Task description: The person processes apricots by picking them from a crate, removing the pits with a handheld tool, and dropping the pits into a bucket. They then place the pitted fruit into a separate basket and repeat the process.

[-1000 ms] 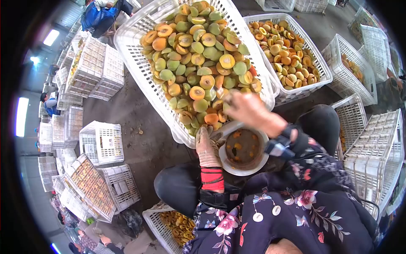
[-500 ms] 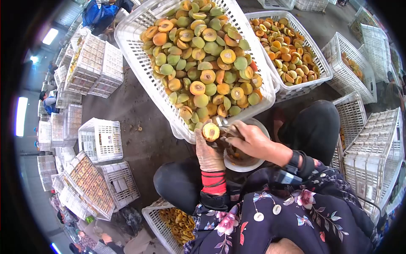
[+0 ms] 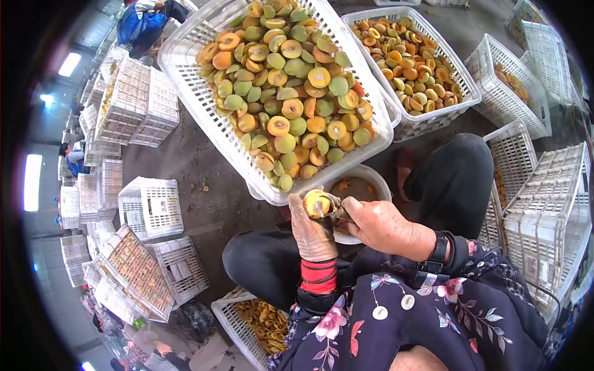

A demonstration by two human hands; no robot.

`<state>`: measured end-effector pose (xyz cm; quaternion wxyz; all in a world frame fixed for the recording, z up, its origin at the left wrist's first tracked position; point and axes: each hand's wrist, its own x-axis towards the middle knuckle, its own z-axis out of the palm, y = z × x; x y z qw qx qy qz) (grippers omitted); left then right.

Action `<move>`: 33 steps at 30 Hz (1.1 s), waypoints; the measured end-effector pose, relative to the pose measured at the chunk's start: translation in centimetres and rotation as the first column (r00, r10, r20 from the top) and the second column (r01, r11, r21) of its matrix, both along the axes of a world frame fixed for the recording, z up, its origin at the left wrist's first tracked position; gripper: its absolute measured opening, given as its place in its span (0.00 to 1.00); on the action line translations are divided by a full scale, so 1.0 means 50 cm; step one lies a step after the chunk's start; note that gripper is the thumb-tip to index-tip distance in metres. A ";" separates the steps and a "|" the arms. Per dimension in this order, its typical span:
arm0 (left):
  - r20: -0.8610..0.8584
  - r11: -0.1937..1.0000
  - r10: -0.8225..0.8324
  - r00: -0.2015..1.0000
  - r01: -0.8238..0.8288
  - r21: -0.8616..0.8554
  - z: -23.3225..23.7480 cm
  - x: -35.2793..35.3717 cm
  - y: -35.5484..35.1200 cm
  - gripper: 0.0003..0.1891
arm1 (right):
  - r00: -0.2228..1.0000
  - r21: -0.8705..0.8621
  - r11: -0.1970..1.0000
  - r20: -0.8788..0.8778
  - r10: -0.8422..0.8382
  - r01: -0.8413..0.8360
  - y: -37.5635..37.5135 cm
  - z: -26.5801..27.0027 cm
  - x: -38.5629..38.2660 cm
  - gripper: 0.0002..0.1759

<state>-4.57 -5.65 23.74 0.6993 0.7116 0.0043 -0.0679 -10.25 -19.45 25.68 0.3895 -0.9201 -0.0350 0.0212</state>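
My left hand (image 3: 312,235), in a dirty glove with a red band at the wrist, grips an apricot half (image 3: 314,204) with its cut face up. My bare right hand (image 3: 387,230) is closed around a small metal pitting tool (image 3: 335,210); its tip touches the yellow flesh. Fingers partly hide the tool, so its full shape cannot be made out. Just beyond both hands stands a large white crate (image 3: 204,105) heaped with green and orange apricot halves (image 3: 291,108). Below the hands, between the knees, a white tub (image 3: 385,188) holds some dark scraps.
A second white crate (image 3: 461,105) of orange halves stands behind on the right. By my left thigh sits a crate (image 3: 230,321) of flattened orange fruit pieces. Stacked crates (image 3: 133,99) line the left, more crates (image 3: 547,210) the right. Another person (image 3: 139,28) sits at upper left.
The tool has come over the apricot half, its tip now on the cut face. Both hands have shifted slightly lower in view, and the right hand has turned. The whole view has moved a little.
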 end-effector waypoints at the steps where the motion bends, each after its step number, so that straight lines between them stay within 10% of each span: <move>1: -0.002 1.000 -0.003 1.000 0.003 0.004 0.018 -0.001 -0.004 0.24 | 1.000 0.004 1.000 -0.002 -0.003 0.003 0.000 0.002 0.000 0.16; 3: -0.255 0.900 -0.062 0.965 -0.056 -0.432 0.047 0.001 -0.010 0.23 | 0.995 0.156 0.983 -0.029 -0.091 0.094 -0.005 0.009 0.005 0.17; 6: 0.064 0.979 -0.204 0.977 0.203 0.019 -0.015 0.009 -0.001 0.25 | 0.962 0.425 0.893 0.149 -0.228 0.146 -0.003 -0.036 0.022 0.18; 14: -0.445 0.939 -0.268 0.855 0.129 -0.318 -0.016 0.023 0.057 0.24 | 0.977 0.222 0.973 0.212 0.012 -0.061 -0.056 -0.023 0.043 0.15; 16: -0.038 0.895 -0.340 0.940 0.336 0.292 0.003 0.013 0.042 0.29 | 0.985 0.231 0.973 0.168 -0.032 -0.007 -0.047 -0.019 0.031 0.15; 17: -0.038 0.894 -0.343 0.938 0.339 0.292 -0.001 0.013 0.039 0.29 | 0.990 0.233 0.971 0.121 -0.074 0.044 -0.043 -0.015 0.022 0.16; 19: -0.280 0.774 -0.267 0.922 0.032 -0.633 -0.013 0.009 0.035 0.23 | 0.998 0.259 0.964 0.005 -0.059 0.055 -0.034 -0.009 -0.003 0.17; 33: -0.337 0.890 -0.087 0.937 -0.079 -0.449 0.003 -0.002 -0.001 0.23 | 0.999 0.116 0.993 -0.051 -0.007 0.013 -0.002 -0.041 -0.026 0.16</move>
